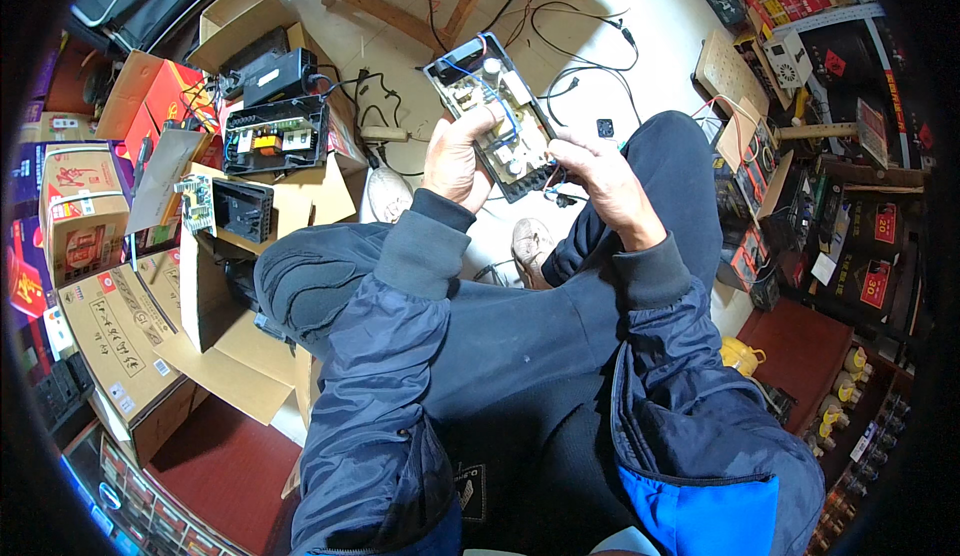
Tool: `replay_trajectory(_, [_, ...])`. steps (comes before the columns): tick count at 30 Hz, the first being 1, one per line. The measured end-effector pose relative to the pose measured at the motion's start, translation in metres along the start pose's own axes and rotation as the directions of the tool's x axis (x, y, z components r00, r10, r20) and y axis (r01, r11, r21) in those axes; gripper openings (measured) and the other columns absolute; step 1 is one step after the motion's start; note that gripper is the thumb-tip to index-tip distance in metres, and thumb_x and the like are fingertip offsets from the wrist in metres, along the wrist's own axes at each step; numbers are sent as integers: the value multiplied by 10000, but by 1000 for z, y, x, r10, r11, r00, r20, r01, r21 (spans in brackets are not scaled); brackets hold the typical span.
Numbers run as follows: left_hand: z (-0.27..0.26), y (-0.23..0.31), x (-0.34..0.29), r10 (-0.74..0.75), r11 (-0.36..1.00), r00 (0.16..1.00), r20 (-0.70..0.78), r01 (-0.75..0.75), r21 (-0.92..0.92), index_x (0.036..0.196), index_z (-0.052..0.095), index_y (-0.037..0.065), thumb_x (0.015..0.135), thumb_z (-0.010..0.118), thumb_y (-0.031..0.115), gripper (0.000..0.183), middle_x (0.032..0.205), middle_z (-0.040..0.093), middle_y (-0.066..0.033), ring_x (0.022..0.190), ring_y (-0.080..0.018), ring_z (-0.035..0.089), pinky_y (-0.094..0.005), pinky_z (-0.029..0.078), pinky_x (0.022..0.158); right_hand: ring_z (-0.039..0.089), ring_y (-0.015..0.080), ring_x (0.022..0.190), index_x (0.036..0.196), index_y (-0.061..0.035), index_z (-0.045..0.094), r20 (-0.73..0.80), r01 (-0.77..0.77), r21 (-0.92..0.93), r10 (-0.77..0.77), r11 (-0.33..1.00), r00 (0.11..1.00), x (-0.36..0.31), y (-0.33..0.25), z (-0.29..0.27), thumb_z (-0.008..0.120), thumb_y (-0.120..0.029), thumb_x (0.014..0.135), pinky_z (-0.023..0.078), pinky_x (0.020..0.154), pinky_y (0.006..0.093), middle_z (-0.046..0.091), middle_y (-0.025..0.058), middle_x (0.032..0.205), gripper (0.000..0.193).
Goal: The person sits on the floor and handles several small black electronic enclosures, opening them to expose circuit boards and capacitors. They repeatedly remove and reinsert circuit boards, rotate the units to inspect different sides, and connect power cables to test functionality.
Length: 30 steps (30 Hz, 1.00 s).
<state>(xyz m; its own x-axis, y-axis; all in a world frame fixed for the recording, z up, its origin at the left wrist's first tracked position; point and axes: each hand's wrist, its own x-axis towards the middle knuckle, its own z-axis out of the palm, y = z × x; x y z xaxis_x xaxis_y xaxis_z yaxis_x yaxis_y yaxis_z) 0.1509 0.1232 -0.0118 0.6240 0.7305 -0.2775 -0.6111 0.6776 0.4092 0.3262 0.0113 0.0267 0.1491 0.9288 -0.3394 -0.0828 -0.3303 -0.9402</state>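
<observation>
Above my knees I hold an open battery charger or power supply unit (497, 106), a black case with a circuit board and a blue wire inside. My left hand (457, 156) is closed round its left side, thumb over the board. At the lower right corner, my right hand (607, 181) has its fingers pinched at the case edge by some thin wires; exactly what they grip is hidden. Similar units lie to the left: an opened one (277, 136) with its board showing, a closed black one (272, 78), and a black case (243, 210) beside a loose green board (197, 205).
Cardboard boxes (110, 331) crowd the left side, one with its flaps up. Black cables (600, 56) trail over the pale floor near a wooden stool frame (385, 8). Batteries and boxes (870, 226) are stacked at the right, with a yellow object (741, 356) beside my right leg.
</observation>
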Motion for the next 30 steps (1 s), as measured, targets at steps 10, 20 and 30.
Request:
replay_trajectory(10, [3,2,-1,-67,993,998,5,68,-95,1245,612,-24,977,551,148,324,1119,727,-163,994,-280,739,-444,625,918,622,113,911,1248,63,681,-2,-13,-55,13,998,1000,1,-3,4,707,-327,988,511,831,270,701,70,1037,470])
replay_trajectory(20, [0,-2,0,13,996,999,49,-17,91,1241,625,-14,898,634,12,344,1128,727,-120,978,-244,738,-417,623,918,615,88,916,1217,35,687,0,-3,-56,3,998,1000,-1,-7,6,712,-248,998,506,835,255,686,27,1030,359])
replay_trajectory(30, [0,-5,0,36,979,999,-5,-34,200,1205,621,-27,893,605,-11,313,1097,723,-125,952,-239,736,-398,629,879,630,101,966,1292,45,667,8,-18,-55,18,998,1000,-2,-5,5,725,-268,991,514,867,255,701,60,1113,438])
